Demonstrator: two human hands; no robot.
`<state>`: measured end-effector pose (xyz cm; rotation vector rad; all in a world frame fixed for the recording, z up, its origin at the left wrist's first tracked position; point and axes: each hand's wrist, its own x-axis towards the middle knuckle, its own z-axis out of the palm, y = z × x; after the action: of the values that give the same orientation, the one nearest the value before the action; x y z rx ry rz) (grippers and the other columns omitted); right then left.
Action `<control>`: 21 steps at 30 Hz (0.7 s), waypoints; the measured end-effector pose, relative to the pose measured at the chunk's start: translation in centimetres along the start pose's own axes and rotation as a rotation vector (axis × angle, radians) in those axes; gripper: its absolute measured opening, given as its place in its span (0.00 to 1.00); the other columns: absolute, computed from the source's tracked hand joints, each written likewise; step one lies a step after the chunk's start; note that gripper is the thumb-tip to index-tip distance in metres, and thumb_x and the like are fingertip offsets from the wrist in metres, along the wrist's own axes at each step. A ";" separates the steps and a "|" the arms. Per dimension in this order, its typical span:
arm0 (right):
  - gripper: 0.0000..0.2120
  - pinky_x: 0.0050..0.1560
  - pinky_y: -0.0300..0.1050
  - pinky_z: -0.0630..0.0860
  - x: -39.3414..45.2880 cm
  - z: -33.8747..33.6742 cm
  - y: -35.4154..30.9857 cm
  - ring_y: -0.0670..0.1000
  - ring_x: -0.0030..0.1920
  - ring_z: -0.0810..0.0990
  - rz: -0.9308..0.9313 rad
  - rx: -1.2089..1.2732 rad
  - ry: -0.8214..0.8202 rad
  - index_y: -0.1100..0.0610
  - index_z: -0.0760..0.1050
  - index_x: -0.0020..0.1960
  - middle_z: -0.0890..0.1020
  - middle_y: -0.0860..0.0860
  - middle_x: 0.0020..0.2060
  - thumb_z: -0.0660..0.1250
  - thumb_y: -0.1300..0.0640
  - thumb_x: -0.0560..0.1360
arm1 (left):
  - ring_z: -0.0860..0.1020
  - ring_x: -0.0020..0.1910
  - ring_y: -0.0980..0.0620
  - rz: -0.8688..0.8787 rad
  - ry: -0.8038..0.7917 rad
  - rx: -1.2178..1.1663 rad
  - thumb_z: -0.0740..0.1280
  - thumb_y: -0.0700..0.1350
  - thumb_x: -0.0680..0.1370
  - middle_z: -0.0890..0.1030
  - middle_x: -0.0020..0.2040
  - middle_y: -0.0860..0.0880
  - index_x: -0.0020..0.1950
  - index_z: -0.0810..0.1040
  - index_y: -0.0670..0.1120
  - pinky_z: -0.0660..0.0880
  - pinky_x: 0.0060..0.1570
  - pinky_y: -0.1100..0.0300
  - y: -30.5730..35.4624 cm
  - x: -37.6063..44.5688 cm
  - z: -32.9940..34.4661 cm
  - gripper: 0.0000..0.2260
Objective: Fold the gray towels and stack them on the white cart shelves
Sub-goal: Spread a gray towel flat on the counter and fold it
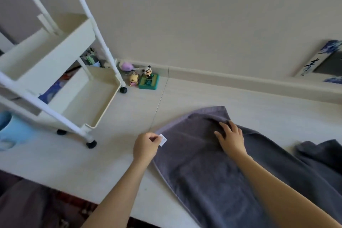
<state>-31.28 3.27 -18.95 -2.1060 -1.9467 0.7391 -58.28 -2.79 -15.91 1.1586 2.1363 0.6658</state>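
The left hand (146, 147) pinches the towel (212, 168) at its near-left corner, thumb and fingers closed on the edge right beside the small white tag (163, 139); that is the only real grip in view. The right hand (231, 138) lies flat on the cloth a little farther in, fingers straight and spread, pressing just below a rumpled ridge near the far edge without clutching anything. From the pinched corner the towel runs away to the right and back toward the person, its long axis slanting from the far left down to the near right, so most of the cloth lies on the right hand's side. It rests on the pale floor (111, 163), and a second gray heap (322, 153) sits touching or just beside it at the right; I cannot tell if that is another towel or the same one bunched. The cart (88, 98) stands to the left, nearer the left hand, its lower shelves showing no gray towel. I judge the coming fold depends on carrying the pinched corner rightward across the long axis while the flat hand anchors the cloth.
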 end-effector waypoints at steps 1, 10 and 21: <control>0.23 0.69 0.54 0.59 0.5 0.2 -0.2 0.60 0.70 0.59 0.006 0.068 0.029 0.52 0.65 0.71 0.62 0.56 0.72 0.61 0.48 0.78 | 0.80 0.44 0.50 -0.002 0.009 -0.013 0.70 0.45 0.74 0.84 0.44 0.48 0.44 0.84 0.45 0.68 0.39 0.63 -0.3 0.1 0.0 0.05; 0.19 0.57 0.48 0.68 5.6 0.4 -5.4 0.61 0.59 0.74 0.197 0.302 0.056 0.63 0.71 0.65 0.74 0.61 0.62 0.66 0.58 0.76 | 0.78 0.40 0.50 -0.080 0.152 -0.035 0.69 0.37 0.73 0.84 0.42 0.46 0.42 0.84 0.42 0.67 0.39 0.63 -4.7 0.6 -1.8 0.04; 0.28 0.72 0.52 0.58 7.9 3.8 -14.5 0.58 0.74 0.55 -0.301 0.116 -0.264 0.52 0.60 0.74 0.57 0.54 0.75 0.65 0.59 0.76 | 0.66 0.67 0.46 0.017 0.287 0.415 0.64 0.48 0.77 0.72 0.64 0.47 0.58 0.78 0.49 0.58 0.67 0.46 -5.7 1.6 -1.4 0.11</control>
<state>-45.72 12.04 -17.55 -1.6662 -2.2246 1.0777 -63.13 -4.42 -19.22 1.3619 2.5960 0.4240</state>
